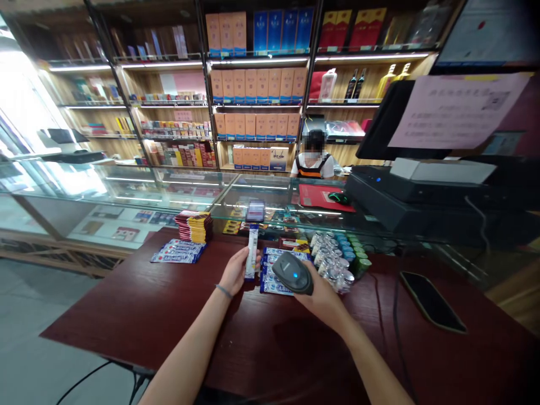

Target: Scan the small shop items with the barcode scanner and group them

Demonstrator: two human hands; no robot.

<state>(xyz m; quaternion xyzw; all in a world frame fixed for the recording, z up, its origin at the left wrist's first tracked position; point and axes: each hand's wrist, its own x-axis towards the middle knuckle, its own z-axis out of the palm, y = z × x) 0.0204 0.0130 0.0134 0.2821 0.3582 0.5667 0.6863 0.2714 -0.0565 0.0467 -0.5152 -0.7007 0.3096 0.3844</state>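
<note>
Both hands closed: left hand (234, 271) pinches slim gum stick (252, 252) mid-length, light, stiff pkg; right hand (321, 292) wraps barcode scanner (293, 273), rigid.

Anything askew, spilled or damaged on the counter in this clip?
Nothing stands out. The left hand holds a white-and-blue pack upright, the right hand a scanner; packs lie stacked, phone flat.

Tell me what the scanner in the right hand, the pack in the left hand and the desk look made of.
Scanner: dark grey moulded plastic, likely matte, with a lit blue spot. Pack, held in the left hand: probably glossy printed film or card; it catches light. Desk: dark red wood or wood-look veneer, with visible grain.
</note>
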